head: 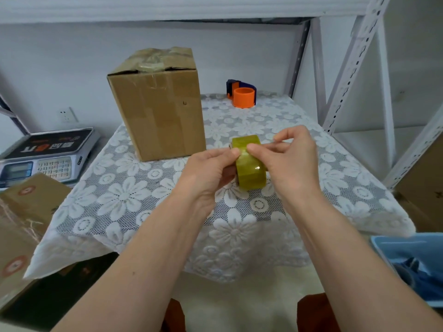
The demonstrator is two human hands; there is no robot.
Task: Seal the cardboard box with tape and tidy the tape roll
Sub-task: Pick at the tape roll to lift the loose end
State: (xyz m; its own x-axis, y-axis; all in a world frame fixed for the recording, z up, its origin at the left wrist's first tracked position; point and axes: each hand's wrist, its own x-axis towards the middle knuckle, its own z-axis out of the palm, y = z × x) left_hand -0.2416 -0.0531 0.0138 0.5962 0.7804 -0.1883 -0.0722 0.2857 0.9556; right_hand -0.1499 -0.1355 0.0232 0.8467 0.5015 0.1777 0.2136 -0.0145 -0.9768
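Above the tabletop, just right of the box, tape roll held upright between both hands, left curled around its side to steady it, right pinching at the top, probably to lift the tape's end.

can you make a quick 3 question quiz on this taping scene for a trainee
1. True or false: the tape roll is mounted on the orange dispenser.
2. What holds the roll? A) left hand alone B) both hands C) nothing
3. Fill in: the cardboard box stands on the ____ tablecloth.

Key: 1 false, it is held apart from it. 2 B, the right hand pinches it too. 3 lace.
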